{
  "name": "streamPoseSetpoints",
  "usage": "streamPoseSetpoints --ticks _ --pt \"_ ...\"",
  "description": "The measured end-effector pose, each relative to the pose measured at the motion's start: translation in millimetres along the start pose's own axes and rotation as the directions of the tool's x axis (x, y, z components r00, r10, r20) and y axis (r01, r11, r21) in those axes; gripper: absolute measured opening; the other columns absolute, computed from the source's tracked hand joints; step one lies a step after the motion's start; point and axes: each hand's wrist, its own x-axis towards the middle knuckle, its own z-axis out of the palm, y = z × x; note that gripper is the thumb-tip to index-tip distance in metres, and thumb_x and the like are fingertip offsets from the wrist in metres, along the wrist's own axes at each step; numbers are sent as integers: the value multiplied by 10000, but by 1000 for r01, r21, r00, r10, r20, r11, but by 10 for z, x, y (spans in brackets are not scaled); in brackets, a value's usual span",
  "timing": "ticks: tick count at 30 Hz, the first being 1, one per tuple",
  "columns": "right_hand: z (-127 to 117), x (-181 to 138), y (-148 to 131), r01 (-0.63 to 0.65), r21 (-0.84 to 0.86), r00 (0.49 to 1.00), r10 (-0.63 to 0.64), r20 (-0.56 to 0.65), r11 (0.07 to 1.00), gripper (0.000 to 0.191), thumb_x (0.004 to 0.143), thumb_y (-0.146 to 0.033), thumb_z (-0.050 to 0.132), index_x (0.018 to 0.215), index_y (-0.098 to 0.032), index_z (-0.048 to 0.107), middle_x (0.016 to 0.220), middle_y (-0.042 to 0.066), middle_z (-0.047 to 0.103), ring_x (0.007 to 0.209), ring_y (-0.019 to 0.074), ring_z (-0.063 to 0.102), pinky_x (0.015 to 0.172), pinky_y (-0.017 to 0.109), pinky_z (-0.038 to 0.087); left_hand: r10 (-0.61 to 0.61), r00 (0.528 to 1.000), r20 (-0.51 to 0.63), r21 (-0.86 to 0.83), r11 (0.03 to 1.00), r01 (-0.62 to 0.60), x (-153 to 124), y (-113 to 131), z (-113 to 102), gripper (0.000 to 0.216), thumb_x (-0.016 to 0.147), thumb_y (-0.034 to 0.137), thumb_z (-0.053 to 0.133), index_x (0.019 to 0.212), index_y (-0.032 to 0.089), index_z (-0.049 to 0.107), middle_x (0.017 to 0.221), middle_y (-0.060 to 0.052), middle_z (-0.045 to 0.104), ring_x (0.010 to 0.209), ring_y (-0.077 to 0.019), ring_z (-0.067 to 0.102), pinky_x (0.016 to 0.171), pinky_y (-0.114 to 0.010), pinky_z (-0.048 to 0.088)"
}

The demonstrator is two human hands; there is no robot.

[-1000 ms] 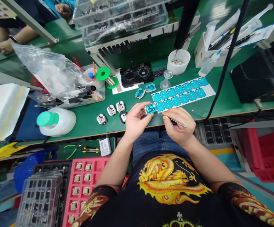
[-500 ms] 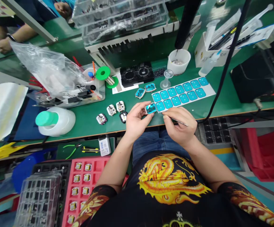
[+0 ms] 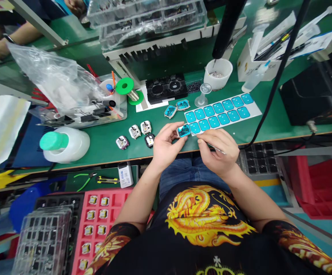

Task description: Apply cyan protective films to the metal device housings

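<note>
My left hand (image 3: 164, 145) is closed round a small watch-like case with a blue film on its face (image 3: 183, 131), held just above the green bench near its front edge. My right hand (image 3: 219, 151) pinches thin metal tweezers (image 3: 211, 147) whose tip points at the case. A white sheet of blue film stickers (image 3: 221, 111) lies just behind the hands. Two more blue-faced cases (image 3: 176, 108) rest beside the sheet. Three bare cases (image 3: 134, 133) lie on the bench to the left of my left hand.
A white bottle with a green cap (image 3: 64, 141), a clear plastic bag (image 3: 54, 80), a black fixture (image 3: 166, 88), a white cup (image 3: 219, 72) and a black box (image 3: 311, 95) stand on the bench. A red tray of parts (image 3: 97, 225) sits below. Another person's arms (image 3: 0, 42) show far left.
The view has drifted slightly; both hands keep the same grip and stay in nearly the same place, with the case raised a touch.
</note>
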Motion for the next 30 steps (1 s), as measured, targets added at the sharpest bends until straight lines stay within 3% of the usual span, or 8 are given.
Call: streamPoseSetpoints --ticks 12,30 --pt "-20 17 -15 40 -28 999 -39 37 999 185 939 -112 737 1071 -233 780 964 67 830 849 222 769 777 393 633 97 995 17 168 981 -98 -16 15 1 434 939 191 803 1363 282 773 1226 -67 733 1014 -169 722 859 -299 647" --pt "-40 1 -13 21 -8 999 -21 41 1000 187 955 -123 725 1082 -244 789 961 62 833 847 218 771 776 393 637 119 993 18 170 978 -120 -18 -7 3 466 934 175 821 1379 302 762 1200 -44 730 971 -144 713 819 -268 644"
